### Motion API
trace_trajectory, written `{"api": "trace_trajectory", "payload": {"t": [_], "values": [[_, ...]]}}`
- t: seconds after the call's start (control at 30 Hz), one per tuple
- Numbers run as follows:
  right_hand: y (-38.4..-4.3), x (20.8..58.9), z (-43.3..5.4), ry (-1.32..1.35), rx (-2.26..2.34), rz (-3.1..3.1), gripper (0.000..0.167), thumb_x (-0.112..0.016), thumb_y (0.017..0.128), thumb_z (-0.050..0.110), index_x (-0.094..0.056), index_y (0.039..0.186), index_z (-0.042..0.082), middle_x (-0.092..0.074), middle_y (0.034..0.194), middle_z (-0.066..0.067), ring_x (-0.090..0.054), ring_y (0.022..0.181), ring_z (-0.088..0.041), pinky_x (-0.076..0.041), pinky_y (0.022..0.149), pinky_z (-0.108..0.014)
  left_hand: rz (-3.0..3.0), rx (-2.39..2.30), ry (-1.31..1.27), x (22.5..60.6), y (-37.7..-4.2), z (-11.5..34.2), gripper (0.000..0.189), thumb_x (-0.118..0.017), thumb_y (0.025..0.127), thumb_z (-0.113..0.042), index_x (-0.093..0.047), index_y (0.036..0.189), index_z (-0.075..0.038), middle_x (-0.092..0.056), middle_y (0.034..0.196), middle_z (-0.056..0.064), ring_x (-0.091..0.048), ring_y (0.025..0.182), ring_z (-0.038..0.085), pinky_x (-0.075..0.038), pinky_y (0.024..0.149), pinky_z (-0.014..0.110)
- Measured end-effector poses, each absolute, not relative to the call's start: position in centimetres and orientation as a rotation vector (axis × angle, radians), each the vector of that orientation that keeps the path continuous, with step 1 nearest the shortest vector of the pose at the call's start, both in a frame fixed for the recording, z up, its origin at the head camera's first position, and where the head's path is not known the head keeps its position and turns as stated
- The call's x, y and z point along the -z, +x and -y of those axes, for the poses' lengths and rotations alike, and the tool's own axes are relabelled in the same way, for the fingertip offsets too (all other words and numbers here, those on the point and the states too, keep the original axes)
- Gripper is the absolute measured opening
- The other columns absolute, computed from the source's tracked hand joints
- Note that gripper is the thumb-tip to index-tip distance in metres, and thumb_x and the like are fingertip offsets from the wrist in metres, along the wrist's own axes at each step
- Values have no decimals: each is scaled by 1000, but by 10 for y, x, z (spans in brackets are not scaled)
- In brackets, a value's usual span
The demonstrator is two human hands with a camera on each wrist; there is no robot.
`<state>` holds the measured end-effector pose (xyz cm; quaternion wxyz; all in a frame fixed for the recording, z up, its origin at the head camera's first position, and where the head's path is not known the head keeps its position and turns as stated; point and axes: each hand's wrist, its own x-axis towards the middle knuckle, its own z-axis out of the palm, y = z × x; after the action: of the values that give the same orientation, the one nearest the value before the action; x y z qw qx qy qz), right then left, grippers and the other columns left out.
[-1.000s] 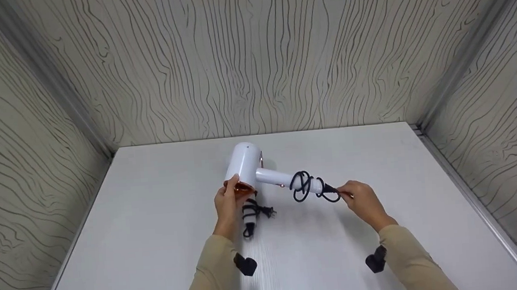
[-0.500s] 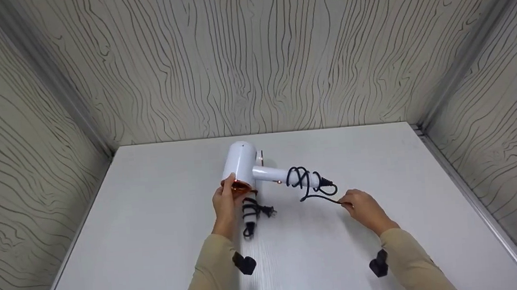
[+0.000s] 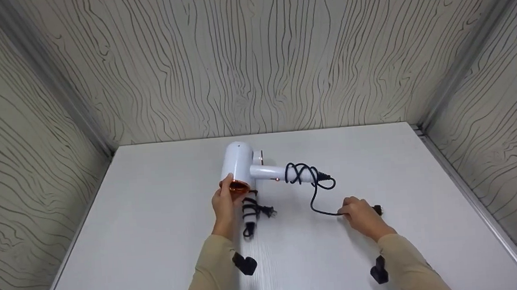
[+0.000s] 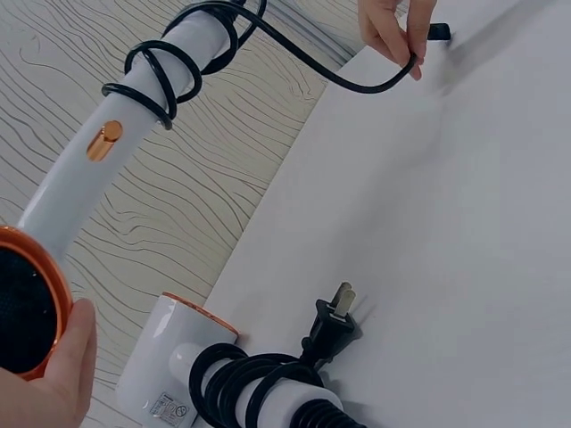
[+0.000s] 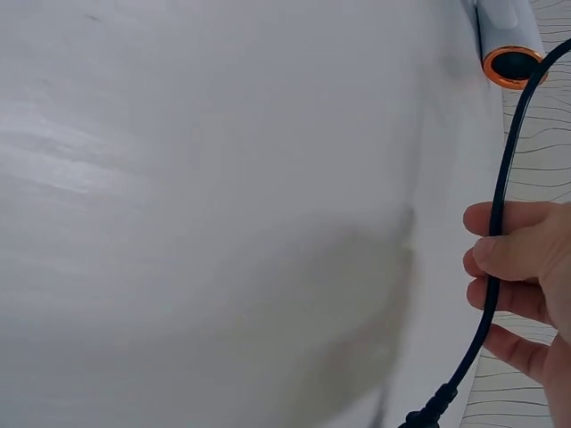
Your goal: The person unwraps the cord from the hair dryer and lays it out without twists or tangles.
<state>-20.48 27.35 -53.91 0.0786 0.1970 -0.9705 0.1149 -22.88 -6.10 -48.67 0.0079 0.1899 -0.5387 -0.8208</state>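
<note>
A white hair dryer [image 3: 237, 162] with a copper-coloured rim is held up by my left hand [image 3: 223, 206], which grips it at the rimmed end of the barrel. Its black cord [image 3: 316, 207] loops loosely around the handle [image 4: 111, 152], and one length hangs free toward the right. My right hand [image 3: 361, 217] pinches that length between thumb and fingers, as the right wrist view shows. Just beyond the right hand the cord's plug [image 3: 377, 210] sticks out. A second white hair dryer [image 4: 156, 357] lies on the table below the first, its handle wrapped in black cord.
The second dryer's two-prong plug [image 4: 332, 325] lies beside its handle. Under everything is a white table [image 3: 156, 238]. Wood-patterned panels [image 3: 234, 64] stand behind it and at both sides. Each sleeve carries a small black wrist mount [image 3: 245, 264].
A length of cord has come off the held dryer's handle, and the plug now shows past the right hand. That hand has moved slightly lower. The held dryer has turned a little, its handle more level.
</note>
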Motion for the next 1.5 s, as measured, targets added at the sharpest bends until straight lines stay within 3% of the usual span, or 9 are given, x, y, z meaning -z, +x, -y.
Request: {"api": "trace_trajectory", "payload": {"t": [0.43, 0.67, 0.8, 1.17, 1.5], "values": [[-203, 555, -278, 521, -310, 2947, 10, -71, 80, -1, -78, 82, 7, -62, 82, -5, -60, 80, -18, -57, 74, -34, 1566, 2660, 620, 485, -227, 62, 75, -49, 96, -46, -28, 143, 8, -40, 143, 24, -53, 119, 25, -45, 111, 41], [-199, 556, -281, 553, -314, 2901, 9, -72, 79, 0, -78, 84, 5, -65, 80, -4, -64, 78, -20, -58, 71, -30, 1361, 2715, 650, 483, -229, 61, 70, -51, 96, -40, -30, 141, 8, -44, 132, 20, -56, 103, 18, -53, 101, 33], [-199, 557, -283, 550, -330, 2888, 10, -72, 79, 0, -78, 86, 4, -66, 80, -4, -64, 78, -20, -57, 71, -29, 1349, 2719, 664, 481, -229, 62, 68, -51, 96, -39, -31, 141, 8, -45, 129, 18, -56, 101, 17, -55, 95, 28], [-198, 558, -279, 447, -409, 2956, 14, -72, 80, 0, -75, 93, 4, -68, 85, -6, -65, 84, -20, -58, 77, -34, 1433, 2679, 650, 485, -229, 61, 70, -52, 96, -40, -32, 140, 10, -45, 135, 22, -57, 106, 19, -49, 107, 37], [-198, 554, -275, 446, -391, 2899, 13, -74, 78, 0, -74, 90, 2, -67, 84, -7, -66, 82, -20, -59, 75, -32, 1460, 2668, 613, 486, -227, 59, 69, -50, 97, -40, -30, 141, 10, -43, 139, 24, -56, 109, 21, -46, 110, 41]]}}
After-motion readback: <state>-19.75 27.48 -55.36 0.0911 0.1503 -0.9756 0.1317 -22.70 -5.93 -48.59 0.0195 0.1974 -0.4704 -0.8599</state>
